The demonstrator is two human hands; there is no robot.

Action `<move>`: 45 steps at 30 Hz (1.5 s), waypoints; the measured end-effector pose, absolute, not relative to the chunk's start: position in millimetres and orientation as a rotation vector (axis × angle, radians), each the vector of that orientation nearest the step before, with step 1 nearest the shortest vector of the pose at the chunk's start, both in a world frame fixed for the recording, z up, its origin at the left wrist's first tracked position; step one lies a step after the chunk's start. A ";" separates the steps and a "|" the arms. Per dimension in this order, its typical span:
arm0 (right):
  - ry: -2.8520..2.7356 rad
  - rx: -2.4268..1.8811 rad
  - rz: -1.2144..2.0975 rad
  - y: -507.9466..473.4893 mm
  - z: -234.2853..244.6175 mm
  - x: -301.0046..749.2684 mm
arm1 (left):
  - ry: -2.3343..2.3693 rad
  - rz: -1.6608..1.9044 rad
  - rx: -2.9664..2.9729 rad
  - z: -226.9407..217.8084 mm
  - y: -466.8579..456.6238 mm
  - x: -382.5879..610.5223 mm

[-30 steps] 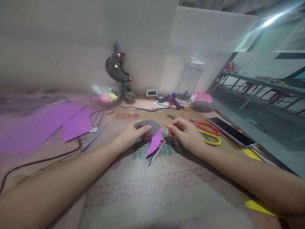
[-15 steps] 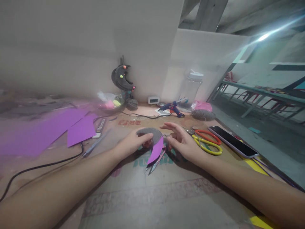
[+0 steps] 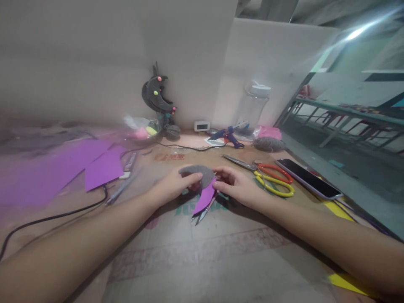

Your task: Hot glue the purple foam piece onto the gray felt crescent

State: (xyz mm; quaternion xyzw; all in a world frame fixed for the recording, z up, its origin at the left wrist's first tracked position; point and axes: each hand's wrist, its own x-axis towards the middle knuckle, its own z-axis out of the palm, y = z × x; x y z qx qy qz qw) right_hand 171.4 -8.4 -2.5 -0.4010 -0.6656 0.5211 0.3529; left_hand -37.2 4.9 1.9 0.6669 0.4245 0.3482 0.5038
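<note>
Between my hands is a purple crescent cutout (image 3: 205, 198), its upper part covered in grey yarn (image 3: 204, 173). My left hand (image 3: 176, 183) pinches the yarn-covered part, thumb on top. On the other side, my right hand (image 3: 232, 183) has its thumb and fingers closed on the crescent's right edge, where grey meets purple. Small thread snips (image 3: 203, 214) lie beneath the crescent, blades pointing toward me; the hand and crescent partly hide them.
Right of my hands lie scissors (image 3: 273, 181) with red and yellow handles and a phone (image 3: 307, 179). Behind stand a blue glue gun (image 3: 227, 136), yarn ball (image 3: 269, 144), small clock (image 3: 202, 126), clear bottle (image 3: 254, 105) and dark crescent ornament (image 3: 156, 92). Purple sheets (image 3: 105, 168) and a black cable (image 3: 53, 217) lie left.
My right hand has moved in from the strand beside the crescent and closed on its right edge. The scissors' blades have come into view. The left hand keeps its pinch.
</note>
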 end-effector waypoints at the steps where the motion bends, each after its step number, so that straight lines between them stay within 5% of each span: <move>1: -1.714 -1.037 1.361 -8.4 -2.5 171.3 | 1.039 0.839 1.614 2.2 4.8 -37.3; 45: -1.866 -1.150 0.884 -10.4 -0.6 177.0 | 0.941 0.764 1.847 -6.3 2.3 -35.5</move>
